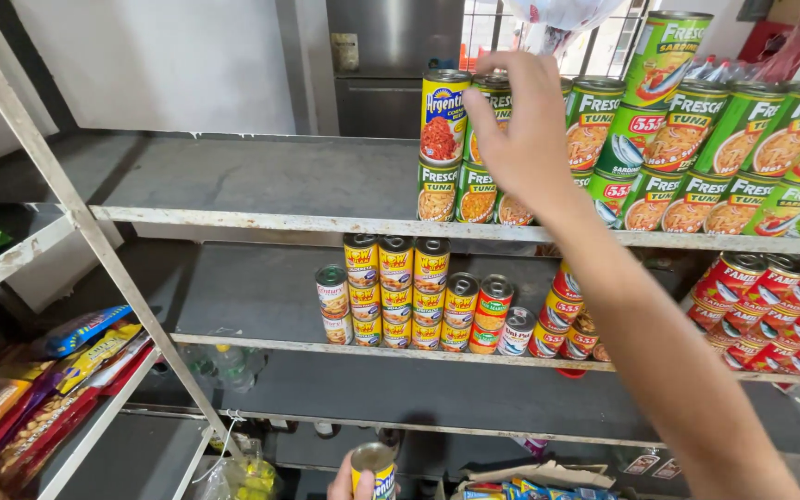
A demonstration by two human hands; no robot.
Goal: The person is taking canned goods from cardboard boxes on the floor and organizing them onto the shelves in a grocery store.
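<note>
My right hand point(522, 130) reaches up to the top shelf point(233, 218), its fingers closed over the top of a green-labelled can point(493, 93) that stands on a lower row of green cans point(460, 193). Just left of it stands a yellow can with a red picture point(443, 116). More green cans point(696, 157) are stacked to the right. At the bottom edge of the view my left hand point(346, 487) holds a yellow can point(375, 468) with its metal top facing up.
The middle shelf point(252, 341) carries stacked yellow cans point(395, 292) and red cans point(770, 306). A slanted metal brace point(67, 199) crosses the left side. Snack packets point(39, 389) lie at lower left. A green bottle point(233, 366) lies on a lower shelf.
</note>
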